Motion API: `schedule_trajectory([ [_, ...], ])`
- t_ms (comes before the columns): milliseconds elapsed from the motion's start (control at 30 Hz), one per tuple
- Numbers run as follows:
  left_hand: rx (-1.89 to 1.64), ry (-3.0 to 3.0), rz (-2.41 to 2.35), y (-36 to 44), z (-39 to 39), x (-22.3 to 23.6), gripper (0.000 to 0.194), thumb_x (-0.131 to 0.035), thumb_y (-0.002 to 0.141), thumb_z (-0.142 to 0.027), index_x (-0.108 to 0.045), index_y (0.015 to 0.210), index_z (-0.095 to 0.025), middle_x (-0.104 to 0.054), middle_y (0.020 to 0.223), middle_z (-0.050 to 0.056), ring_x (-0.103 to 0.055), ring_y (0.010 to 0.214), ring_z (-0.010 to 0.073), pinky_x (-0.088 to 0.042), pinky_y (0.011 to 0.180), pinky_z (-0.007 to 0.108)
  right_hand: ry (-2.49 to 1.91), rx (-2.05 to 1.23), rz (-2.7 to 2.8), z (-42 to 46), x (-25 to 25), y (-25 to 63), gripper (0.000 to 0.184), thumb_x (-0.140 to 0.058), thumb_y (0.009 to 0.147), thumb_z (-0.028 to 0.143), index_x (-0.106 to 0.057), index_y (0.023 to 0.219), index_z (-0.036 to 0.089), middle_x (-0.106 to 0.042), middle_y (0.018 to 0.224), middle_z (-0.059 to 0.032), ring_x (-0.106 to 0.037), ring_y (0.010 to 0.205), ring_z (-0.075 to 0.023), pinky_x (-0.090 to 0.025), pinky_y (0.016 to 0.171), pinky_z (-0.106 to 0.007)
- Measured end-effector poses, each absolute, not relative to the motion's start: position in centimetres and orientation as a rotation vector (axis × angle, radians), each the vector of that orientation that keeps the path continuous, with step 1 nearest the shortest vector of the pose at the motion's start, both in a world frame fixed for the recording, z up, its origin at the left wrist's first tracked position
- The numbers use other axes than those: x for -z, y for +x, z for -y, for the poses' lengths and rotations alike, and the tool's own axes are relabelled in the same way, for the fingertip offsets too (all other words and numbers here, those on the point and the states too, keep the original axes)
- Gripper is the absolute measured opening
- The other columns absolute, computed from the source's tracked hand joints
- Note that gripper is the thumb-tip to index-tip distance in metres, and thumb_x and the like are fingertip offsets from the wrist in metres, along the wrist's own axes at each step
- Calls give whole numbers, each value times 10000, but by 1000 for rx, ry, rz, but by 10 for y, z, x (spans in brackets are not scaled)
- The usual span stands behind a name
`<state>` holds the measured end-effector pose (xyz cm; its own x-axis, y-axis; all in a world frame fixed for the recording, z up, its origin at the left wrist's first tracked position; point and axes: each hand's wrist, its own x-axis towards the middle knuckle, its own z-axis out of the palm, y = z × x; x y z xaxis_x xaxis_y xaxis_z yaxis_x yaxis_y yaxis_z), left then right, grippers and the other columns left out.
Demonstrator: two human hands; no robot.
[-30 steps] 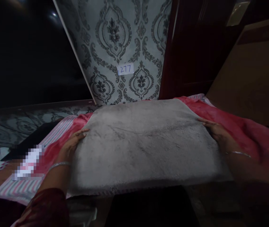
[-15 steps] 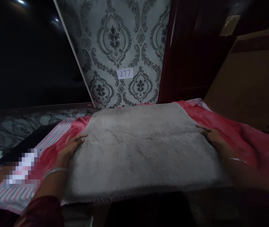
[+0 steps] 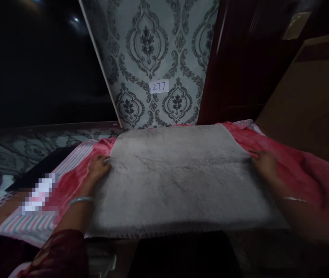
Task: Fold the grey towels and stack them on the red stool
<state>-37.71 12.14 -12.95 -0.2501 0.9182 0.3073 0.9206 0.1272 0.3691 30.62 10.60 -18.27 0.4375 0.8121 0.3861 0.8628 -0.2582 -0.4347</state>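
My left hand (image 3: 100, 166) and right hand (image 3: 265, 165) are at opposite side edges of the grey plush cloth (image 3: 178, 185), fingers curled; can't tell if either pinches it. Cloth lies flat between them, long axis left-right, neither hand clearly nearer. Red cloth (image 3: 293, 168) shows both sides. Wall label (image 3: 159, 86) reads "277".
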Motion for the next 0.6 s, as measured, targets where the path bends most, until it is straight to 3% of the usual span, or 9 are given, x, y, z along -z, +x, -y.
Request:
schedule_trajectory([
  [100,663,-2202,2044,-344,-129,136,385,-636,798,-304,-729,1162,-220,-604,1363,85,-486,1311,278,-342,1152,407,-1869,111,1733,-115,177,244,414,-508,870,296,-719,1196,151,-664,1257,-139,-584,1191,-282,-441,1055,-415],
  [333,522,-2549,1736,-304,-136,158,308,-551,901,-271,-731,1145,-214,-632,1279,112,-524,1237,268,-412,1062,424,-1555,40,2198,-132,195,139,411,-560,875,257,-692,1263,222,-624,1340,-90,-543,1244,-272,-416,1084,-430],
  [600,584,-2449,1758,-307,-138,170,222,-520,912,-159,-722,990,-208,-680,1034,105,-579,1041,259,-455,903,397,-1511,122,2131,-137,220,133,286,-512,919,195,-752,1074,202,-707,1115,-91,-607,1072,-249,-464,956,-384],
])
